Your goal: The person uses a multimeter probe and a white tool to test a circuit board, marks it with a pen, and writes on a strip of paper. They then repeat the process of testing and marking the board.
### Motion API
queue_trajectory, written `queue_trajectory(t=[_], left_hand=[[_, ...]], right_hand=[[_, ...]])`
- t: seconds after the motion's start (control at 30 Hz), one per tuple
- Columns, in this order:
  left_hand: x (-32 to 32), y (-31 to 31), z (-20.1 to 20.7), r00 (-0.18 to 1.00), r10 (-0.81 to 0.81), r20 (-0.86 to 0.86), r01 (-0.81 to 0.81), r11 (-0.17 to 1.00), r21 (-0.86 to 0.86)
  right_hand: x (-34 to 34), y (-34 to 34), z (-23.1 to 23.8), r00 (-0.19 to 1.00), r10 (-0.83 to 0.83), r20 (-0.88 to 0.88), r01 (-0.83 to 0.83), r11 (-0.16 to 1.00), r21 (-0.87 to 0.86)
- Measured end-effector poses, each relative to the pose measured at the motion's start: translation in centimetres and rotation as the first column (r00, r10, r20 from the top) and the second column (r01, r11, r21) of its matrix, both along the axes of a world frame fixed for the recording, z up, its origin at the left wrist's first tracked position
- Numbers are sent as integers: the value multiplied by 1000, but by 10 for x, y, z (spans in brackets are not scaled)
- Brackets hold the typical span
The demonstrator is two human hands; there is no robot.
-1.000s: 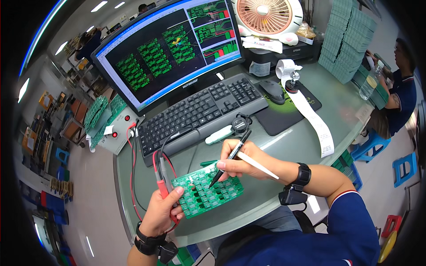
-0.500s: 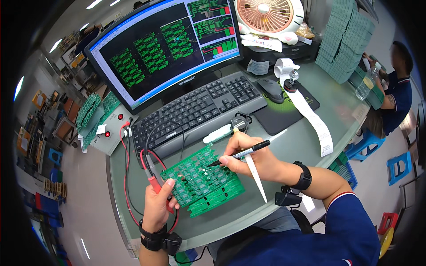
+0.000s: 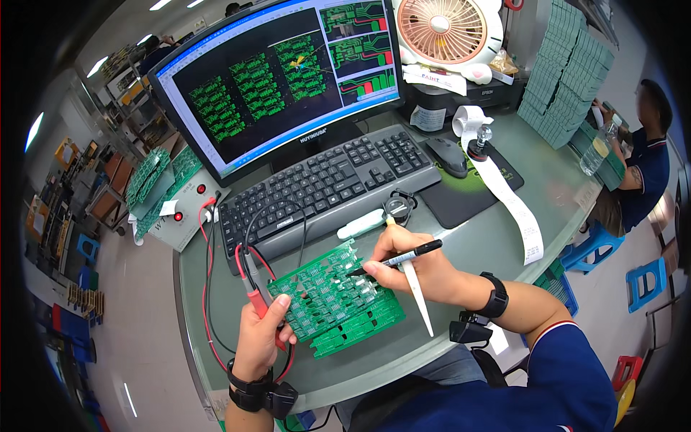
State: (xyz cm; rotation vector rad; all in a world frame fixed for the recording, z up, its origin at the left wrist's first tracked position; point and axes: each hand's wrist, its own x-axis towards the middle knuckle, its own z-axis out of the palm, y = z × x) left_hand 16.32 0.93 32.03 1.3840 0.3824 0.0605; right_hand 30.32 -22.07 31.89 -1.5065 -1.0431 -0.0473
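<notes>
My left hand grips the lower left corner of a green circuit board panel, thumb on top. A red test probe with a cable lies at that same hand, partly hidden by the fingers. Closed round a black marker, my right hand holds its dark tip at the upper right part of the panel; contact cannot be made out. A white tapered stick also sticks out below the right fingers. Another green board lies partly under the held panel.
Behind the boards are a keyboard, a mouse on its pad, and a monitor with a board layout. A white box with red sockets stands left. A paper strip, stacked boards and a bottle are right.
The whole view has shifted slightly. A yellow mark now shows on the monitor's layout. Both hands keep their holds, and the marker tip stays at about the same part of the panel.
</notes>
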Motion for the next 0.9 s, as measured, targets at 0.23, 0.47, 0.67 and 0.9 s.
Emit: queue_trajectory(t=[0.23,0.47,0.67,0.9], left_hand=[[0,-1,2,1000,-5,5,5,1000,10],[0,-1,2,1000,-17,8,17,1000,16],[0,-2,1,1000,-12,5,12,1000,12],[0,-3,0,1000,-6,10,6,999,33]], right_hand=[[-2,-3,7,996,36,-83,-41,998,-53],[-1,-4,6,998,-3,-58,-2,997,-83],[-1,-5,9,995,-18,-96,10,997,-79],[2,-7,6,997,-56,-54,51,995,-89]])
